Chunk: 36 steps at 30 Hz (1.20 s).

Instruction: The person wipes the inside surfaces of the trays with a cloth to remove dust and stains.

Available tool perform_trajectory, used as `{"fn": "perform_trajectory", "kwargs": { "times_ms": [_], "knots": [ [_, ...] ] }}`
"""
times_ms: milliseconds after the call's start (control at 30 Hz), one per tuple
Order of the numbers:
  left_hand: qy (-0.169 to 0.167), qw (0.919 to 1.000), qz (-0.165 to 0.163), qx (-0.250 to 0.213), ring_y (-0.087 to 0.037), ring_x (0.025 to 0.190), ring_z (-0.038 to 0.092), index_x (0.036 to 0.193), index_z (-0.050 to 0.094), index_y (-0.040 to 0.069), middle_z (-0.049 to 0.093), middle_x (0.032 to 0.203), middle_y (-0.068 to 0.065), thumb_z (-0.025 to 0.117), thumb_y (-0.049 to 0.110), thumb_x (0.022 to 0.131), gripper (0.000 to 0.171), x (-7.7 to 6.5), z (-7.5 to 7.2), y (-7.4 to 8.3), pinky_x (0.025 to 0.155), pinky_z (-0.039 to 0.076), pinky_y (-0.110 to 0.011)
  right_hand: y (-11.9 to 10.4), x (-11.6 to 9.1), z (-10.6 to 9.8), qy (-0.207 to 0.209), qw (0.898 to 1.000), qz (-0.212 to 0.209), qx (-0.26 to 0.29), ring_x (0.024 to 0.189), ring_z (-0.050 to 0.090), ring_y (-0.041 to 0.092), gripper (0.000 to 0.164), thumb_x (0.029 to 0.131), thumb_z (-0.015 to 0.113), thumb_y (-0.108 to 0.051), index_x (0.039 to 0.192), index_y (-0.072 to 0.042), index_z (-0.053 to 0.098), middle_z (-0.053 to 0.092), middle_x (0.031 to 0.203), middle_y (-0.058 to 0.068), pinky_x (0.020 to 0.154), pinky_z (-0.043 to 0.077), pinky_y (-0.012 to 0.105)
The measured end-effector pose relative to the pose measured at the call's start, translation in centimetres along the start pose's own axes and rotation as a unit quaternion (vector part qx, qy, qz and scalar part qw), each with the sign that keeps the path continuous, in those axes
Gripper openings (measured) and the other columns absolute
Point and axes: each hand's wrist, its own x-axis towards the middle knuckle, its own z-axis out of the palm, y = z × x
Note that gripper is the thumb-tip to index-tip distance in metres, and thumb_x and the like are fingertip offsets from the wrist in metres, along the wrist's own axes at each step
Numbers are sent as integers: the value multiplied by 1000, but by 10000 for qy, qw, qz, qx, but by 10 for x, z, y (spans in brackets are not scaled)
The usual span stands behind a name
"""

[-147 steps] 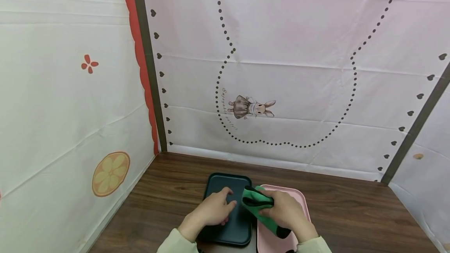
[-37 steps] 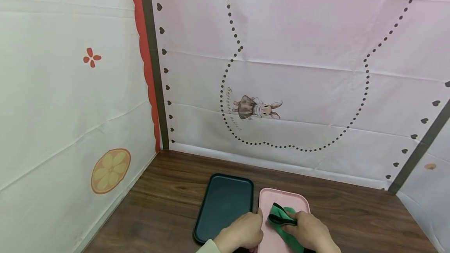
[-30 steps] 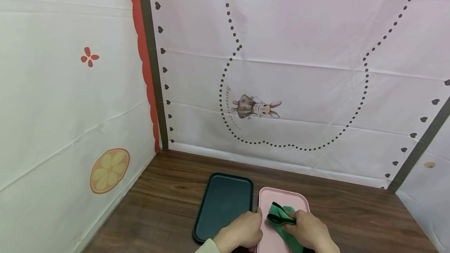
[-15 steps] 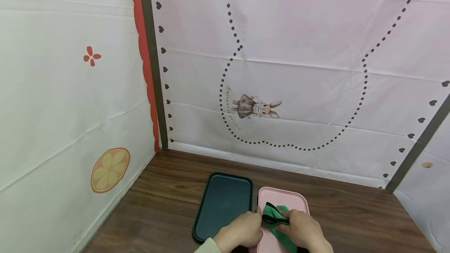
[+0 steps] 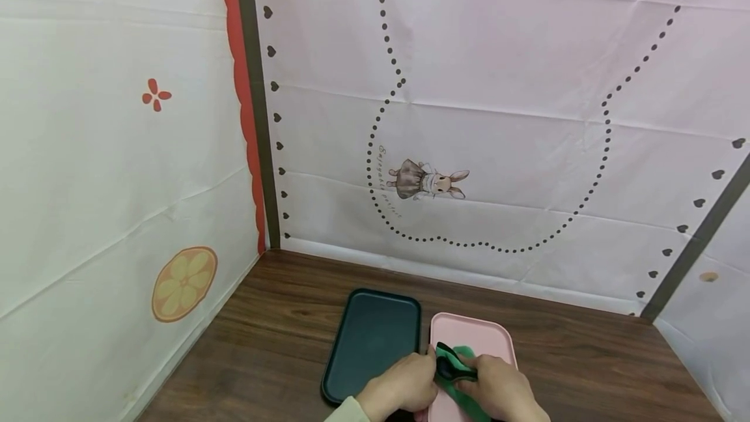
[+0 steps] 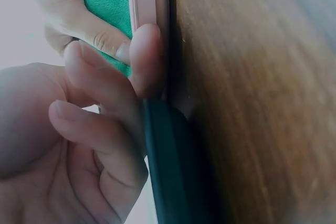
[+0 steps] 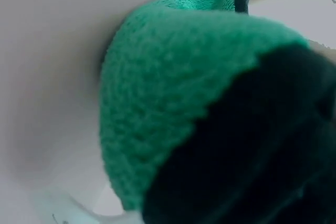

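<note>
A folded green cloth (image 5: 469, 402) with black edging is bunched in my right hand (image 5: 500, 386), thumb on the near side and fingers behind. It lies against the pink tray (image 5: 473, 329), near that tray's left rim in the head view. My left hand (image 5: 405, 383) holds the pink tray's left edge, one fingertip (image 6: 147, 51) pressed to its outer side and the other fingers curled. The cloth (image 7: 173, 87) fills most of the right wrist view and hides the right fingers there. Both hands are close together.
A dark green tray (image 5: 377, 337) lies just left of the pink one, its end right beside the left fingers in the left wrist view. Both trays are on a brown wooden table (image 5: 281, 318). Printed cloth walls (image 5: 498, 148) stand behind and at the sides.
The right hand has slid the cloth leftward across the pink tray, toward the left hand. Earlier, the left hand moved from over the dark tray to the pink tray's edge, where it stays.
</note>
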Motion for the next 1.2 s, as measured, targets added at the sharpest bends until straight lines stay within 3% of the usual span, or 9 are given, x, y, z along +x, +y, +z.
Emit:
{"fn": "perform_trajectory", "kwargs": {
  "times_ms": [267, 500, 733, 967, 1200],
  "knots": [
    [-15, 9999, -135, -6, -12, 37, 23, 154, 40, -8, 47, 45, -3, 57, -3, 91, 66, -1, 0, 2, 42, 25, -27, 1, -5, 1, -82, 9999, -118, 81, 95, 71, 21, 51, 79, 87, -42, 125, -23, 77, 78, 114, 8, 74, 57, 55],
    [53, 9997, -208, -144, -12, 34, 33, 155, 41, -6, 54, 46, -4, 56, -5, 90, 66, -2, 0, 4, 39, 26, -25, 1, -9, 2, -238, 9996, -96, 153, 101, 72, 26, 51, 78, 89, -37, 126, -22, 77, 78, 116, 9, 79, 57, 56],
    [115, 9991, -332, -219, -15, 36, 36, 155, 41, -5, 55, 48, -7, 57, -5, 90, 67, -1, 3, 4, 42, 31, -27, 5, -12, 3, -351, 9988, -149, 318, 99, 73, 26, 47, 79, 89, -34, 123, -20, 78, 78, 113, 8, 79, 57, 58],
    [142, 9977, -296, -590, -11, 32, 30, 156, 38, -8, 47, 43, -2, 56, -9, 89, 69, -1, 7, 4, 35, 25, -23, 12, -13, 1, -525, 9953, -534, 620, 84, 66, 17, 31, 80, 87, -25, 107, -12, 80, 78, 99, 5, 71, 56, 50],
    [141, 9969, -368, -676, -10, 34, 28, 158, 34, -7, 44, 44, -1, 56, -9, 88, 73, 0, 8, 3, 36, 24, -22, 6, -17, 0, -609, 9962, -294, 544, 87, 68, 18, 30, 79, 89, -24, 107, -18, 82, 78, 101, 5, 73, 56, 50]
  ]
}}
